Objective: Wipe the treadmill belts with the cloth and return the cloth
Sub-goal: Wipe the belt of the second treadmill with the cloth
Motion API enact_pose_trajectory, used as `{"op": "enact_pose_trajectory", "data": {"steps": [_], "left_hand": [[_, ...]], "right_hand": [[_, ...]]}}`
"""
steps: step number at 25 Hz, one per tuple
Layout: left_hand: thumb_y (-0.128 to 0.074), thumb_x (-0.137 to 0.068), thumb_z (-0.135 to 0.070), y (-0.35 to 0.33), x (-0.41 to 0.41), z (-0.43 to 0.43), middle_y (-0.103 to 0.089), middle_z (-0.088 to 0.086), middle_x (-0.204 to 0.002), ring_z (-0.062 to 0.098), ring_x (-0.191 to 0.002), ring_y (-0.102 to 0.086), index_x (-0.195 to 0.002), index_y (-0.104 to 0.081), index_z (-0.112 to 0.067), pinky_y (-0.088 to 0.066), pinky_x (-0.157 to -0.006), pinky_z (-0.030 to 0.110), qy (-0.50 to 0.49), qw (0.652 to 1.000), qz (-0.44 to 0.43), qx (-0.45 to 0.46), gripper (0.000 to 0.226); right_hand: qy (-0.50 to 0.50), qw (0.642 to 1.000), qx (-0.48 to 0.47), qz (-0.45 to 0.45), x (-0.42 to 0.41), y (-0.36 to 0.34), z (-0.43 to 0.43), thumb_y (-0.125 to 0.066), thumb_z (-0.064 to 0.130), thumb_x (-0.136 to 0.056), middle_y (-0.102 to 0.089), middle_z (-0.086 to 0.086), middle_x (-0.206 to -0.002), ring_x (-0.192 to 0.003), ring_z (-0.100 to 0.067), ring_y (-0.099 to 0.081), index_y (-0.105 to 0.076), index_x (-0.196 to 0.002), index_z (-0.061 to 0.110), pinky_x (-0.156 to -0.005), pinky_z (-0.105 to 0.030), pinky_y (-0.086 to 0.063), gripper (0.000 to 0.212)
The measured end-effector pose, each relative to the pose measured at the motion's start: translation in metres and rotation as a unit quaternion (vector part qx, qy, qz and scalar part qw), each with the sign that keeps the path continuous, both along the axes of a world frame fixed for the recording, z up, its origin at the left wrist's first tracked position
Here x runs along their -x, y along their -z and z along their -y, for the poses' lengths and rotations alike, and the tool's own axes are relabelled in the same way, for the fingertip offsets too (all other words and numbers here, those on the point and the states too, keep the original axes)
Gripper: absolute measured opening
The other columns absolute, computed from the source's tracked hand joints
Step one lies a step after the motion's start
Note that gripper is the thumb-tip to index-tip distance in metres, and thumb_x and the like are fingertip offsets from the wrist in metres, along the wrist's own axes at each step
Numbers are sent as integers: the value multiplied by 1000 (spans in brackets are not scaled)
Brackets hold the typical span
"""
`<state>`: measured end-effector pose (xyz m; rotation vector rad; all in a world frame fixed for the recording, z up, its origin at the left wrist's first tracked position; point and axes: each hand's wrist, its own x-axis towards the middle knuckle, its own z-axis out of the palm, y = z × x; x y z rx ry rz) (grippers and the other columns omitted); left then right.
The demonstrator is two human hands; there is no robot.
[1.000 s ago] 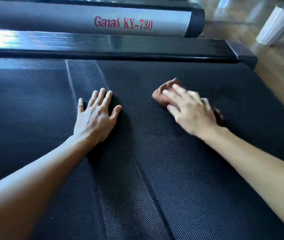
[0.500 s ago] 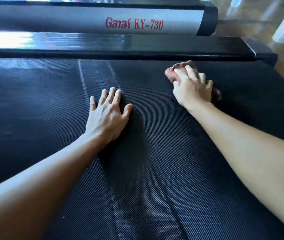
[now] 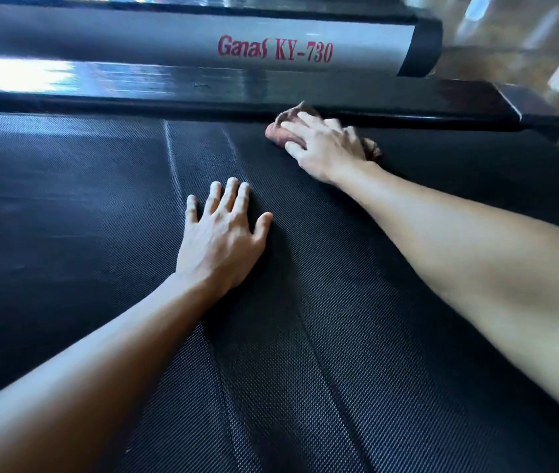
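Two hands lay on the belt: left hand flat, fully open; right hand at one o'clock from it, curled over the cloth, right beside the rail at twelve. A harder push might jam knuckles against that rail. Blur smeared the grip; the palm hid most of the cloth.

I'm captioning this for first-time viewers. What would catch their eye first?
Two bare forearms reach across the black textured treadmill belt. The left hand lies flat mid-belt, while the right hand holds a reddish-brown cloth at the belt's far edge. Behind, red lettering on a grey rail reads Ganas KY-730.
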<state>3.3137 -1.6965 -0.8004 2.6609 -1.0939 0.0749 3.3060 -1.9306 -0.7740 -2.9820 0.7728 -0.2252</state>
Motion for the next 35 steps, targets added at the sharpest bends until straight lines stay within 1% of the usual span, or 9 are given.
{"op": "enact_pose_trajectory", "data": {"steps": [2,5,11,15,20,24,28,32,35], "left_hand": [[-24,-96,-60,0,-1,0,-11,-5,-162,15,-149,-2,-154,-18,-22,-1,-120,46,0,1000,2,0,70],[-24,-96,-60,0,0,0,-11,-5,-162,15,-149,-2,-154,-18,-21,0,-120,46,1,1000,3,-2,70],[-25,-96,-61,1,-2,1,-11,-5,-162,15,-149,-2,-154,-18,-21,0,-120,47,1,1000,1,3,70],[-25,-96,-60,1,-1,1,-10,-6,-162,14,-149,-1,-154,-17,-22,0,-121,46,3,1000,-1,3,70],[-25,-96,-60,1,-2,1,-10,-6,-162,14,-149,-2,-154,-18,-23,0,-121,46,5,1000,1,10,69],[-26,-96,-60,2,-1,1,-11,-7,-162,13,-149,-2,-154,-19,-24,-1,-121,45,6,1000,1,8,68],[-27,-95,-60,0,-2,0,-13,-7,-161,13,-149,-5,-153,-21,-25,-2,-121,45,3,1000,1,9,68],[-28,-95,-61,-1,0,0,-14,-7,-161,13,-149,-5,-153,-22,-25,-2,-121,44,1,1000,-4,14,68],[-30,-95,-61,0,-2,0,-14,-8,-161,12,-149,-5,-152,-23,-25,-2,-121,43,4,1000,-8,16,68]], "right_hand": [[-40,999,1,-5,1,-2,18,-37,54,-96,-29,13,-157,-136,-27,-37,-38,-142,46,-109,-46,-26,47],[183,983,14,30,-9,6,14,-38,41,-97,-37,4,-150,-131,-31,-37,-47,-135,35,-107,-47,-25,40],[-64,997,30,38,6,9,-12,-39,52,-97,-29,12,-157,-136,-24,-36,-39,-142,46,-110,-46,-25,45],[192,980,2,51,38,7,40,-39,47,-97,-31,7,-155,-133,-31,-37,-41,-140,40,-109,-49,-25,44],[13,999,30,40,79,9,49,-41,50,-98,-27,14,-158,-139,-24,-33,-36,-144,46,-110,-49,-25,46],[231,971,1,56,94,4,65,-40,44,-98,-27,9,-158,-136,-31,-33,-37,-144,39,-109,-50,-25,47],[-11,998,32,45,127,14,9,-42,48,-98,-27,14,-158,-139,-20,-31,-35,-144,48,-112,-47,-24,46],[165,985,13,52,168,3,13,-43,47,-97,-29,10,-158,-137,-25,-35,-37,-144,46,-109,-47,-29,47],[26,996,55,59,190,14,-39,-44,48,-96,-31,14,-156,-136,-19,-36,-38,-142,49,-108,-43,-30,47]]}}
